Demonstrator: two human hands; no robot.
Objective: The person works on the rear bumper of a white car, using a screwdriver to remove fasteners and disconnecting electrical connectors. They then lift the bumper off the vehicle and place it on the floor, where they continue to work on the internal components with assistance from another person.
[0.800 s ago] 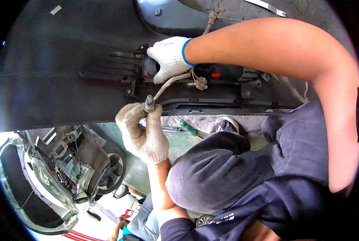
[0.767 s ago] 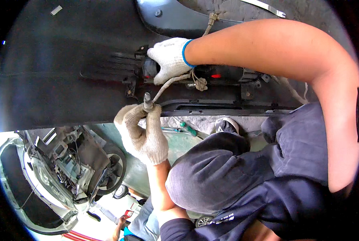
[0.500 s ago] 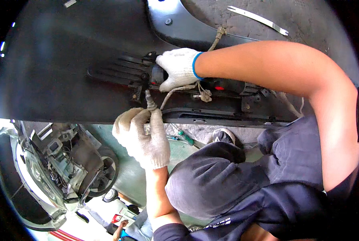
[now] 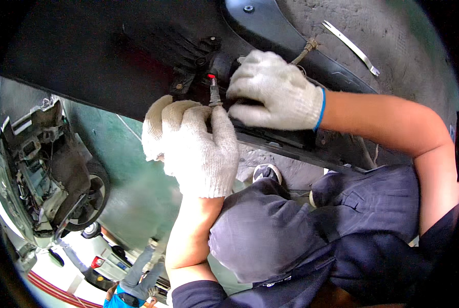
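A grey bulb socket is pinched between thumb and forefinger of the left hand over the black bumper cover, while whether anything is held by the right hand, curled alongside, cannot be told.

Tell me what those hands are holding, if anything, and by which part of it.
The left hand pinches a small bulb by its grey base, between thumb and fingers. Whether the right hand grips anything cannot be told.
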